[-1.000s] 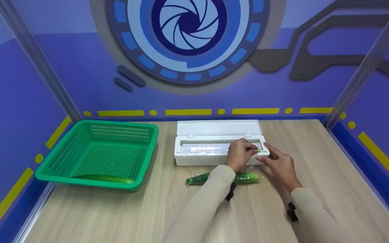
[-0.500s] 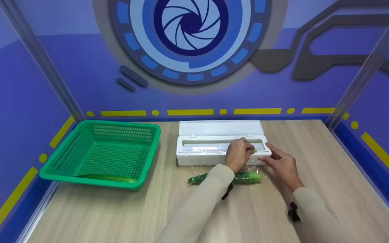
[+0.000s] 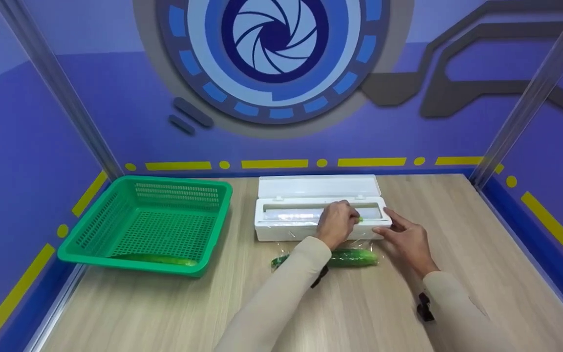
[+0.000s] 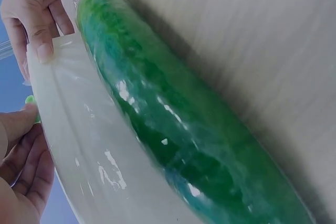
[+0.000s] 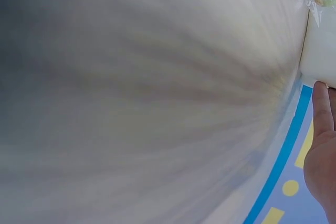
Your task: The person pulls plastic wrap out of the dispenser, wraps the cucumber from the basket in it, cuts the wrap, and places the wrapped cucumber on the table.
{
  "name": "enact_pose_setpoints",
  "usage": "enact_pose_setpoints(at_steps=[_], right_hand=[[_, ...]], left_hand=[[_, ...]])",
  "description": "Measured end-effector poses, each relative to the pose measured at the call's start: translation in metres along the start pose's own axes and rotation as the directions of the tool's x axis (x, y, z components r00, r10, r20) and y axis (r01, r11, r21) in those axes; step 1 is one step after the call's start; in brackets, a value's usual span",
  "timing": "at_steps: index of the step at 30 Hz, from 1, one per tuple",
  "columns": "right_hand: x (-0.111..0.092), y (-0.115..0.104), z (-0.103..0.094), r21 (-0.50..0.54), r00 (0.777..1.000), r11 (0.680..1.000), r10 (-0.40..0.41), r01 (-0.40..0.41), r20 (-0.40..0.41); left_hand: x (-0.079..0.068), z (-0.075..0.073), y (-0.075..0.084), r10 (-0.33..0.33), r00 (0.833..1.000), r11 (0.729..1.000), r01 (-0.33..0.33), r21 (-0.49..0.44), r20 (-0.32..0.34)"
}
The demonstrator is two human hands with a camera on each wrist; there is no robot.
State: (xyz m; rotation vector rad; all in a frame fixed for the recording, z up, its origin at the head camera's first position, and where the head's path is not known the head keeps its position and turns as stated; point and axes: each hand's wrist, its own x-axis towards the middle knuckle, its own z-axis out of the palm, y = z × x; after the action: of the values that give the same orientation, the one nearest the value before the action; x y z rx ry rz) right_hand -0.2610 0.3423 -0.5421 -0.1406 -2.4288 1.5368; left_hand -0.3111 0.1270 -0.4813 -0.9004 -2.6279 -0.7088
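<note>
I've got the film-wrapped cucumber (image 3: 352, 258) just in front of the white box (image 3: 286, 233), with the right hand (image 3: 408, 244) holding that box's right end. At its front edge, the left hand (image 3: 335, 222) pinches some little green piece (image 3: 360, 219) I can barely make out.

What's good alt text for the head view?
A person's left hand pinches a green tab at an open white box while the right hand holds its right end. A cucumber under clear film lies in front; a green basket at left holds another cucumber.
</note>
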Motion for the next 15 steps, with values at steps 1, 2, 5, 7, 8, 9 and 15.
enact_pose_setpoints(at_steps=[1, 2, 5, 7, 8, 9, 15], right_hand=[[0.0001, 0.0000, -0.0002, -0.003, 1.000, 1.000, 0.003, -0.003, 0.000], [0.0004, 0.0001, -0.0002, -0.005, 1.000, 1.000, 0.005, -0.005, 0.002], [0.0008, -0.0001, 0.0002, 0.004, 1.000, 1.000, 0.007, -0.007, 0.003], [0.0008, -0.0004, 0.0005, 0.011, 1.000, 1.000, 0.007, -0.007, 0.006], [0.0006, -0.0005, 0.0004, 0.016, 1.000, 1.000, 0.008, -0.008, 0.004], [0.0003, -0.0007, 0.0003, 0.017, 1.000, 1.000, 0.008, -0.008, 0.002], [-0.0018, -0.0012, -0.0002, 0.028, 1.000, 1.000, 0.014, -0.014, -0.005]], left_hand=[[-0.0005, -0.0005, -0.0008, 0.006, 1.000, 1.000, -0.006, 0.002, -0.002], [-0.0009, -0.0009, -0.0015, 0.013, 1.000, 1.000, -0.013, 0.005, -0.003], [-0.0018, -0.0024, -0.0032, 0.029, 1.000, 0.999, -0.029, 0.018, -0.001], [-0.0022, -0.0034, -0.0042, 0.029, 1.000, 0.999, -0.029, 0.026, 0.001], [-0.0024, -0.0037, -0.0046, 0.026, 1.000, 0.999, -0.026, 0.024, 0.003], [-0.0025, -0.0041, -0.0050, 0.023, 1.000, 0.999, -0.024, 0.022, 0.006], [-0.0035, -0.0057, -0.0062, 0.014, 1.000, 1.000, -0.015, 0.019, 0.018]])
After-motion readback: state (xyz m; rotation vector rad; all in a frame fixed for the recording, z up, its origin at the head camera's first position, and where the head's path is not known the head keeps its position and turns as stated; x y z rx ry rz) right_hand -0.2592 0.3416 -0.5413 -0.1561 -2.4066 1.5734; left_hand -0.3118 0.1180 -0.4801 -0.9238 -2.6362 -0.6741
